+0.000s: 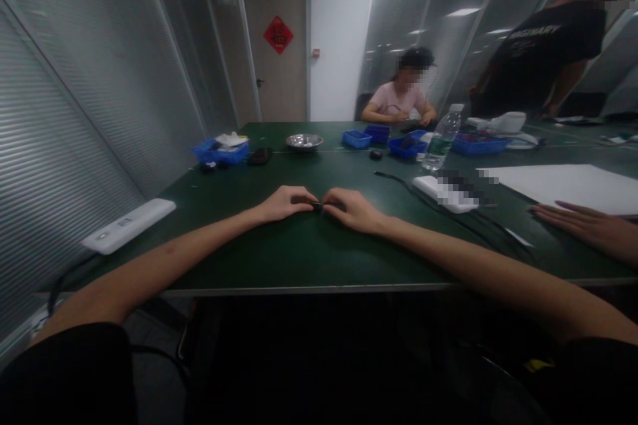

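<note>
My left hand (285, 204) and my right hand (353, 208) meet over the middle of the green table (259, 259). Between their fingertips is a small dark object (318, 207), too small to make out. The left thumb and fingers pinch it from the left side. From the right, the other thumb and fingers close on it too. Both hands rest low, close to the tabletop.
A white power strip (129, 226) lies at the left, another (443, 194) at the right beside black cables. Farther back stand a metal bowl (304, 142), blue trays (356, 139) and a bottle (442, 139). Another person's hand (583, 222) rests near white paper (568, 186).
</note>
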Demonstrator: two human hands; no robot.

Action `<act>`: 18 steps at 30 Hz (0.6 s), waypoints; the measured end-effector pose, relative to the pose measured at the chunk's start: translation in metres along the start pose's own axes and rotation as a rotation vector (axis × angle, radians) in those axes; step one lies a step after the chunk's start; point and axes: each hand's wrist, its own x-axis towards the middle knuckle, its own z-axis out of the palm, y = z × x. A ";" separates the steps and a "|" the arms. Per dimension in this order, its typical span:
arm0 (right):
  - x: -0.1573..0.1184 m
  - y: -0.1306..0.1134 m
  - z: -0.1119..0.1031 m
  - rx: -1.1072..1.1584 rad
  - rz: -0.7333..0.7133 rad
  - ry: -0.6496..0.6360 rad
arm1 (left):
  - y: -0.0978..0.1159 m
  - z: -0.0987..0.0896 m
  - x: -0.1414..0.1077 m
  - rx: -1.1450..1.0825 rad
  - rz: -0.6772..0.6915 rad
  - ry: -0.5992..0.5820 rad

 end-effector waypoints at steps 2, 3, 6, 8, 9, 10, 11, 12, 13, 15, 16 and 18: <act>0.001 -0.002 0.000 -0.005 0.017 0.000 | -0.002 -0.001 0.001 -0.001 -0.020 -0.033; 0.002 -0.003 0.000 -0.010 0.025 0.004 | -0.003 -0.002 0.002 0.012 -0.022 -0.045; 0.002 -0.004 0.001 -0.029 0.064 0.013 | -0.003 -0.003 0.003 0.081 -0.011 -0.044; 0.002 -0.004 0.001 -0.037 0.099 0.009 | -0.003 -0.002 0.003 0.100 -0.009 -0.028; 0.002 -0.003 0.001 -0.035 0.114 0.007 | -0.004 -0.002 0.003 0.096 -0.010 -0.024; 0.002 -0.003 0.000 -0.031 0.128 0.007 | -0.006 -0.002 0.004 0.085 -0.013 -0.022; 0.001 -0.002 -0.001 -0.027 0.139 0.013 | -0.009 -0.003 0.004 0.072 -0.021 -0.023; 0.000 -0.001 -0.002 -0.024 0.149 0.019 | -0.013 -0.005 0.005 0.060 -0.033 -0.024; -0.001 0.000 -0.003 -0.023 0.157 0.025 | -0.018 -0.009 0.005 0.050 -0.054 -0.020; -0.003 0.003 -0.005 -0.027 0.166 0.032 | -0.032 -0.021 0.004 0.042 -0.122 0.008; -0.003 0.004 -0.006 -0.030 0.170 0.036 | -0.041 -0.029 0.002 0.052 -0.168 0.037; -0.005 0.005 -0.007 -0.039 0.182 0.038 | -0.059 -0.051 -0.005 0.105 -0.272 0.123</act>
